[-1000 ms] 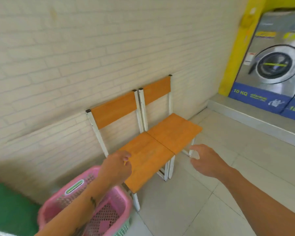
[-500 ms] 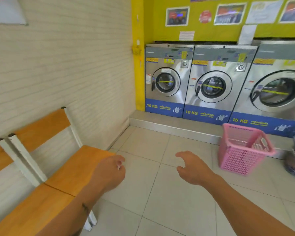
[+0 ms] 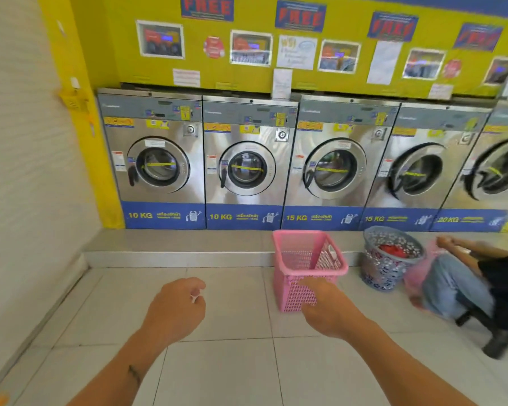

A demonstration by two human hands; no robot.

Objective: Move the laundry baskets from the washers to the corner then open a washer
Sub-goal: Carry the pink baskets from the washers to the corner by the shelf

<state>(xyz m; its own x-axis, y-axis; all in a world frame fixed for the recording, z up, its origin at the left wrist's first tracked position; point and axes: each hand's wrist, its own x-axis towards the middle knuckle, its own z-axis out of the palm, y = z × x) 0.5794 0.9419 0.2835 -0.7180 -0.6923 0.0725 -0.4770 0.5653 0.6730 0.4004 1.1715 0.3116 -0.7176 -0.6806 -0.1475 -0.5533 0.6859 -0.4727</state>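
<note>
A pink mesh laundry basket (image 3: pixel 308 259) stands empty on the tiled floor, against the step below the washers. To its right a grey-blue patterned round basket (image 3: pixel 389 259) holds red laundry. Several steel front-loading washers line the back wall, all doors closed; the leftmost washer (image 3: pixel 156 168) is marked 10 KG. My right hand (image 3: pixel 326 306) hangs in front of the pink basket's near side, fingers loosely apart, holding nothing. My left hand (image 3: pixel 176 309) hovers over the bare floor to the left, fingers loosely curled, empty.
A person (image 3: pixel 475 285) in jeans and a dark top crouches at the right beside the round basket. A raised step (image 3: pixel 173 253) runs along the washers' base. A white brick wall (image 3: pixel 27 171) closes the left side.
The view has swung right from the orange chairs and the corner's pink basket to face the washers head-on. Both hands stay out in front, empty; the pink basket by the washers is nearer.
</note>
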